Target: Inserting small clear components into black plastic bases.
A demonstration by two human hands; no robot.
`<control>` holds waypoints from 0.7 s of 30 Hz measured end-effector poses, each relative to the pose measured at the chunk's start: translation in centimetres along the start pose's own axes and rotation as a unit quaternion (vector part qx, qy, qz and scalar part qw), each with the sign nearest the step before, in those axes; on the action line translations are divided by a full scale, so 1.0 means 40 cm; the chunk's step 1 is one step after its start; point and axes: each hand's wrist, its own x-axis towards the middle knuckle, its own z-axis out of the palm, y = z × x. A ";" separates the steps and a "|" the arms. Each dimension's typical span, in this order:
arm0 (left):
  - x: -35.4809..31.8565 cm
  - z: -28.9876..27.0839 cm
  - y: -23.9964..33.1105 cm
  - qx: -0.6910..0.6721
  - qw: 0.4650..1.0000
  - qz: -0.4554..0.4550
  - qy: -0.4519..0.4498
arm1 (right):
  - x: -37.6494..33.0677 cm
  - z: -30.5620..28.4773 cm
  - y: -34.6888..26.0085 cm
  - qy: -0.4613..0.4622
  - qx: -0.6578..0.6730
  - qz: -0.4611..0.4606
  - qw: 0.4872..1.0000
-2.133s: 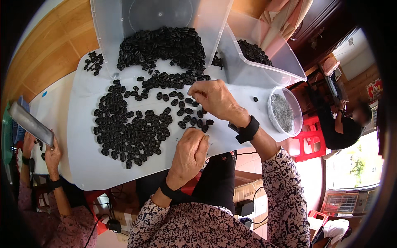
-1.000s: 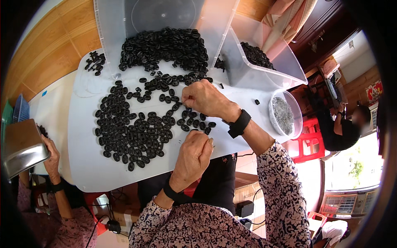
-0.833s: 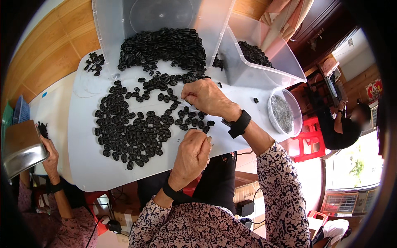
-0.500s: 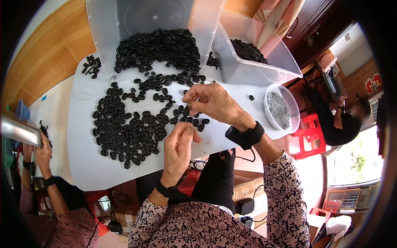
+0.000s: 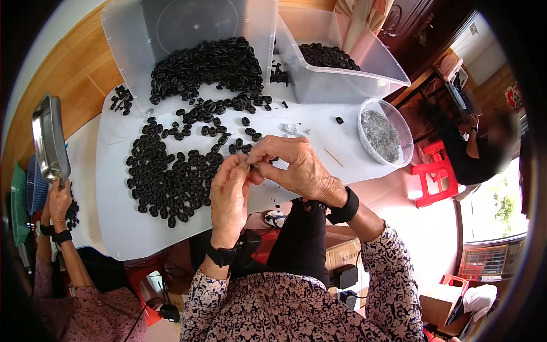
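My left hand point(image 5: 229, 196) and my right hand point(image 5: 296, 163) meet fingertip to fingertip above the near part of the white table point(image 5: 250, 214). Both are closed in a pinch; a small dark bit shows between the fingertips, too hidden to name. Left of them spread many small black oval pieces with two holes point(image 5: 174, 185). A few more of these pieces lie just beyond my fingers. Past my right hand are some small clear bits point(image 5: 290, 129) and a thin wooden stick point(image 5: 334, 157).
A tipped clear bin point(image 5: 126, 57) spills a heap of black pieces point(image 5: 205, 65) at the back. Beside it stands another clear bin point(image 5: 342, 85). A clear bowl point(image 5: 407, 151) holds fine shiny grey bits. At left, a co-worker's hand point(image 5: 58, 205) holds a metal tray point(image 5: 64, 157).
My hands have come together from apart, with the right moving down to the left. The view has shifted slightly. The co-worker's metal tray has been tilted upright.
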 end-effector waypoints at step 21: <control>-0.019 0.001 -0.004 0.383 0.919 0.088 -0.028 | -0.090 0.057 0.040 0.123 0.090 0.169 0.974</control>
